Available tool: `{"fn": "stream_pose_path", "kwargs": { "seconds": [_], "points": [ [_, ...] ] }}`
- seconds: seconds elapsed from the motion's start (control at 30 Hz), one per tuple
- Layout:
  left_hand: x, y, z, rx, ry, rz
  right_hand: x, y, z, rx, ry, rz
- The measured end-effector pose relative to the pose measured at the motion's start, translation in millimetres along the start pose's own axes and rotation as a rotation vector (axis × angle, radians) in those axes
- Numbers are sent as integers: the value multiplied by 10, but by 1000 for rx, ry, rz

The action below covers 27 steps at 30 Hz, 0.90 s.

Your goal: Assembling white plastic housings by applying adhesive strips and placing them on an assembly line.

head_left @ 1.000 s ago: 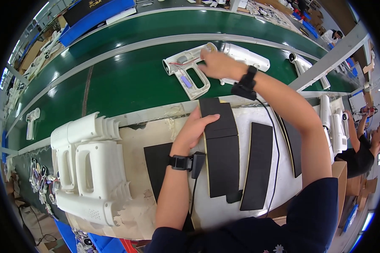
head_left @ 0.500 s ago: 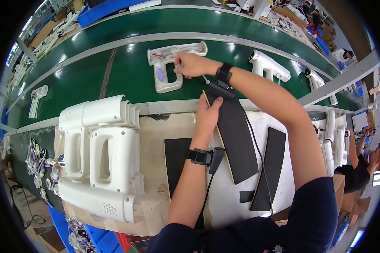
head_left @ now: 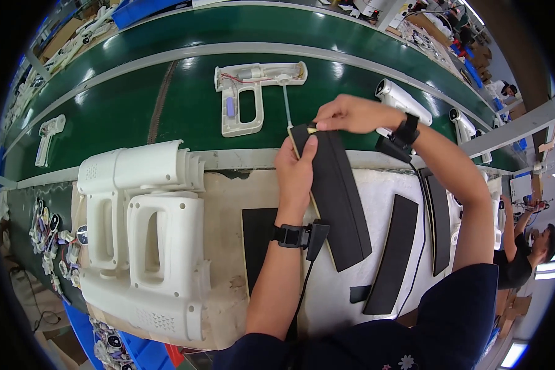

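A long black foam strip (head_left: 339, 197) with a pale yellow edge lies slanted in front of me. My left hand (head_left: 295, 172) clasps its upper left edge, the thumb on top. At the strip's upper end my right hand (head_left: 351, 115) pinches a corner, where a small yellowish patch shows; the fingertips are partly hidden. Beyond my hands, on the green belt, rests an open white gun-shaped housing half (head_left: 242, 102) with a motor, red wires and a purple-wrapped part inside. A thin pale tube (head_left: 287, 106) runs from it toward the foam.
White housing shells (head_left: 160, 246) are stacked at left, beside a heap of small wired parts (head_left: 52, 246). More black foam strips (head_left: 393, 256) lie on the white board to the right. Further white devices (head_left: 404, 102) stand on the green belt (head_left: 129, 111). Another person (head_left: 527, 253) works at far right.
My right hand has left the white housing half and come back to the upper end of the foam strip. My left hand keeps its hold, shifted slightly left.
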<state>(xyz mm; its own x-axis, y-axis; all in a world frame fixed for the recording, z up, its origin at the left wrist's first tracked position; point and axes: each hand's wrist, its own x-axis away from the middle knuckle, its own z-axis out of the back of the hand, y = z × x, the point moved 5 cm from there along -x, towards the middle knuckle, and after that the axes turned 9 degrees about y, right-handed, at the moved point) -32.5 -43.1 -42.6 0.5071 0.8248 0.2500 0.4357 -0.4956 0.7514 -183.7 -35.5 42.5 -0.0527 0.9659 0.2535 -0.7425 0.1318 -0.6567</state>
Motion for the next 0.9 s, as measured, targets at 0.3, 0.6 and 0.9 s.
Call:
{"fn": "stream_pose_path", "kwargs": {
  "seconds": [0.3,0.6,0.9],
  "points": [
    [-28,64,59,80,62,57,-933,-171,382,-124,337,187],
    [-17,16,47,-220,41,74,-1509,11,471,387,528,328],
    [-16,9,74,-216,74,32,-1051,-153,456,329,522,288]
  ]
}}
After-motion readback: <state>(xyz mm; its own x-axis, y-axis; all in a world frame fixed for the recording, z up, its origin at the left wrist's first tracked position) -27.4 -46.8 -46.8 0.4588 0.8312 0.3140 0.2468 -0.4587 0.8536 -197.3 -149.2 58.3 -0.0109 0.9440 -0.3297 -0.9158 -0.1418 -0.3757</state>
